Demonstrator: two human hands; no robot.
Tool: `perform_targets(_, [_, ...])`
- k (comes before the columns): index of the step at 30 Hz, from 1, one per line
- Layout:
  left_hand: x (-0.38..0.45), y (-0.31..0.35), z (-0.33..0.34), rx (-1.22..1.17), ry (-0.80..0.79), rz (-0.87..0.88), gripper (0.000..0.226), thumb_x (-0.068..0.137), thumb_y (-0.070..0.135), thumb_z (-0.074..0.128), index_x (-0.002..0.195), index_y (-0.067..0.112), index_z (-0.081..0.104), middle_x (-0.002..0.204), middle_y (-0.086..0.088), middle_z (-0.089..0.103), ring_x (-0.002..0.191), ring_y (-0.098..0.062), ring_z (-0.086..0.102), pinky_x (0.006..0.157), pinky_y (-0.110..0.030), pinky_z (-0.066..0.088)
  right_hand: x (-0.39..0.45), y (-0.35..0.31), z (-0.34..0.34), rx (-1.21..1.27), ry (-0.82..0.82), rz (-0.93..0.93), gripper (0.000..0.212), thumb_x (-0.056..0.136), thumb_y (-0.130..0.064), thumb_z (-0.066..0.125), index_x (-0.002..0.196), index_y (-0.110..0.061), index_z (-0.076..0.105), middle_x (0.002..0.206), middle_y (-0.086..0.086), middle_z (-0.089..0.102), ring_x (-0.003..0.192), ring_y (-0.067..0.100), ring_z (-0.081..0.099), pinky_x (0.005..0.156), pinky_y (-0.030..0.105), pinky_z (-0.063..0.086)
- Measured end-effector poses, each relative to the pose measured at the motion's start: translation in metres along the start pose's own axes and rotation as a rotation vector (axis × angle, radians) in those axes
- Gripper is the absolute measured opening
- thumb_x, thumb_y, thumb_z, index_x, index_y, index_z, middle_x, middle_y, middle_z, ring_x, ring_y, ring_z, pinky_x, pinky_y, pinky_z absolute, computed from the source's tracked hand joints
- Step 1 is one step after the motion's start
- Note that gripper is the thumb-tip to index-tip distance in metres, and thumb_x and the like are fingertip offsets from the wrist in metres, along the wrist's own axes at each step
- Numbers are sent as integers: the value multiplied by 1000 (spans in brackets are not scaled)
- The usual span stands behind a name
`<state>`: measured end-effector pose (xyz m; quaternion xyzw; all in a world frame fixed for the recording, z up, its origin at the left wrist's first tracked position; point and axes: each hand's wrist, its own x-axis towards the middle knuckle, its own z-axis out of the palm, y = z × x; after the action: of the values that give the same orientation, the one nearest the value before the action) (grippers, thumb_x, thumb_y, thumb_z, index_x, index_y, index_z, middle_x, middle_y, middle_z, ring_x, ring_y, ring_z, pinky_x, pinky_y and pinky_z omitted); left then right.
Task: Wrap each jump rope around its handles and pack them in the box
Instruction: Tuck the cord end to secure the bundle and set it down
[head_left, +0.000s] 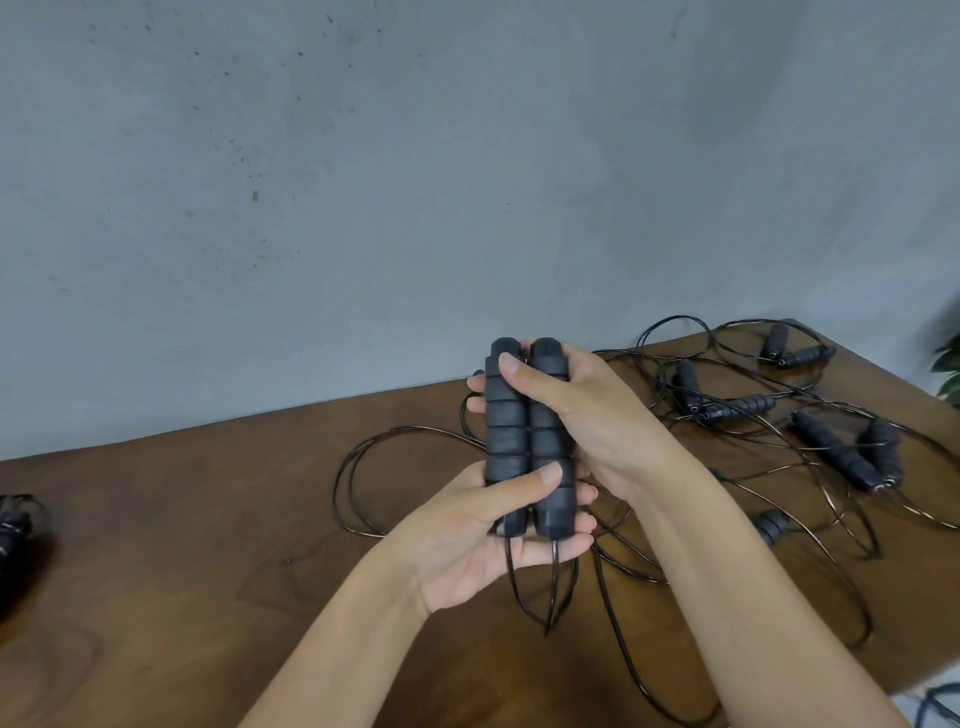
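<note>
Two dark foam jump rope handles (524, 431) stand upright side by side above the brown table (208, 545). My left hand (478, 540) grips their lower ends, thumb across the front. My right hand (582, 410) grips their upper part from the right, thumb over the top. Their thin black rope (363, 457) hangs from the bottom ends and loops loose on the table. No box is in view.
Several more jump ropes lie tangled at the right: handle pairs (727, 405), (797, 353), (852, 457) and a single handle (774, 525). A dark bundled object (13, 530) sits at the left edge. A grey wall stands behind the table. A plant leaf (948, 364) shows far right.
</note>
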<state>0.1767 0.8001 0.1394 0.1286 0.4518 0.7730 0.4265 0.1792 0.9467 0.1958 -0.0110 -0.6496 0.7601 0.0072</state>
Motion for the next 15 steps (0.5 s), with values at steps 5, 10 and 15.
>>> perform_targets(5, [1, 4, -1, -23, 45, 44, 37, 93, 14, 71, 128, 0, 67, 106, -16, 72, 91, -27, 70, 86, -42, 64, 4, 3, -3, -112, 10, -11, 44, 95, -44, 65, 129, -15, 61, 117, 8, 75, 108, 27, 73, 88, 40, 61])
perform_targets(10, [2, 22, -12, -87, 138, 160, 17, 94, 15, 70, 104, 8, 81, 105, -18, 71, 88, -30, 73, 81, -47, 65, -9, 38, -3, -103, -106, 64, 68, 91, -76, 41, 140, -31, 58, 132, 0, 69, 125, 16, 63, 109, 44, 48])
perform_targets(15, [2, 35, -22, -90, 227, 195, 30, 93, 24, 70, 116, 4, 70, 107, -14, 73, 99, -38, 76, 78, -51, 66, -34, 71, 9, -163, -275, 172, 65, 93, -66, 48, 145, -27, 48, 134, 3, 68, 124, 20, 65, 115, 49, 42])
